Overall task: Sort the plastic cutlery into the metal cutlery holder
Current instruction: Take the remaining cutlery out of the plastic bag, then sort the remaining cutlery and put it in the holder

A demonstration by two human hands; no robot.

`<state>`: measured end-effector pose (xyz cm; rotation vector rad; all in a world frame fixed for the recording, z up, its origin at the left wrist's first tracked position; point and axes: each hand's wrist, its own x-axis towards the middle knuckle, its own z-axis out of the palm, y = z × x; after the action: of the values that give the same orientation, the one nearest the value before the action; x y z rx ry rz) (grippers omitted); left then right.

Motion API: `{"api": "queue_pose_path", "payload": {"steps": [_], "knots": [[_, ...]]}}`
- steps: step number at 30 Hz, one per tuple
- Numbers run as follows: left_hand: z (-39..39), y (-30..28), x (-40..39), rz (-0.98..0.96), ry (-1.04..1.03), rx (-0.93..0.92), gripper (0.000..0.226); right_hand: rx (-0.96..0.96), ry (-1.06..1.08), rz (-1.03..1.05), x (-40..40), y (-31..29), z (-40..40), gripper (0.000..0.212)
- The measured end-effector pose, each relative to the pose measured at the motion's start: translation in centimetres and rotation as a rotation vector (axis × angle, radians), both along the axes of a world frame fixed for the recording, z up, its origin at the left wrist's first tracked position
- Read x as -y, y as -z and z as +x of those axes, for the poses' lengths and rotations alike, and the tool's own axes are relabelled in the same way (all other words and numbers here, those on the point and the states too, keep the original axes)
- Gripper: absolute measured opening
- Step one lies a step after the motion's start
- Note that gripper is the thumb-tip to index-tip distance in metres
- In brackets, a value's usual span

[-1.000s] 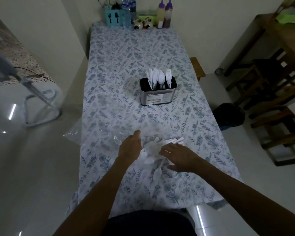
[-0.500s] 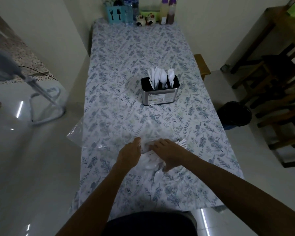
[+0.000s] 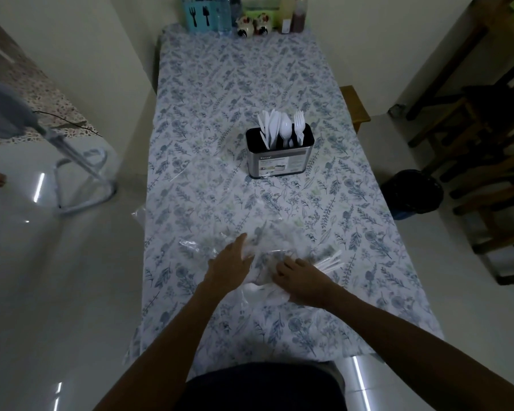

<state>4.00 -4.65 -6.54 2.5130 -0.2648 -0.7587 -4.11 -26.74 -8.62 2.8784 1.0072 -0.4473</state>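
The metal cutlery holder (image 3: 279,160) stands mid-table with white plastic knives, spoons and forks upright in separate slots. Near the front, a pile of white plastic cutlery (image 3: 328,262) lies inside a crumpled clear plastic bag (image 3: 282,237). My left hand (image 3: 229,262) lies flat on the bag's left part, fingers stretched forward. My right hand (image 3: 301,280) rests on top of the pile with its fingers bent down into it. Whether they grip a piece is hidden. Spoon bowls (image 3: 269,293) show between the two hands.
The table (image 3: 205,114) has a floral cloth. At its far end stand a blue utensil box (image 3: 199,14), bottles and small jars. A black bin (image 3: 411,191) and wooden chairs (image 3: 493,161) are on the right, a metal stand (image 3: 80,173) on the left floor.
My right hand has slid left across the cutlery pile, closer to my left hand. My left hand has stayed on the bag. The holder has not moved.
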Motion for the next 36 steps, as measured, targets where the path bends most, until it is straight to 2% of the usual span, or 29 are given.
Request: {"api": "queue_pose_path", "payload": {"steps": [4,7,11,14,15,16,19,21,24,31,36], "knots": [[0.2,-0.3,-0.7,0.009,-0.021,-0.094,0.091,0.038,0.018,0.045,0.9,0.3,-0.7,0.062],[1.0,-0.3,-2.2,0.046,-0.005,-0.146,0.120,0.044,0.135,0.080,2.1,0.4,-1.6,0.063],[2.9,0.6,-5.5,0.088,0.036,-0.172,0.116,0.048,0.378,0.132,3.9,0.6,-2.9,0.052],[4.0,0.3,-7.5,-0.042,-0.217,-0.244,0.121,0.072,0.653,0.242,5.5,0.4,-4.1,0.051],[4.2,0.2,-7.9,-0.057,-0.259,-0.245,0.118,0.071,0.766,0.263,5.9,0.5,-4.5,0.053],[4.1,0.1,-8.1,-0.027,-0.232,-0.225,0.106,0.058,0.890,0.266,6.0,0.4,-4.9,0.056],[2.2,0.7,-9.1,0.167,0.034,-0.083,0.049,-0.002,1.181,0.261,5.1,0.0,-4.7,0.061],[0.5,1.5,-10.0,0.165,0.178,-0.018,0.042,-0.063,1.271,0.276,3.8,-0.5,-3.6,0.062],[-1.2,2.2,-11.1,0.120,0.218,0.011,0.048,-0.120,1.311,0.294,1.8,-1.0,-1.7,0.068],[-2.2,1.9,-13.3,0.106,0.257,0.012,0.065,-0.140,1.240,0.219,-1.8,-1.0,0.5,0.082],[-1.2,2.0,-13.2,0.126,0.288,0.031,0.069,-0.117,1.216,0.275,-1.2,-1.5,0.1,0.080]]}}
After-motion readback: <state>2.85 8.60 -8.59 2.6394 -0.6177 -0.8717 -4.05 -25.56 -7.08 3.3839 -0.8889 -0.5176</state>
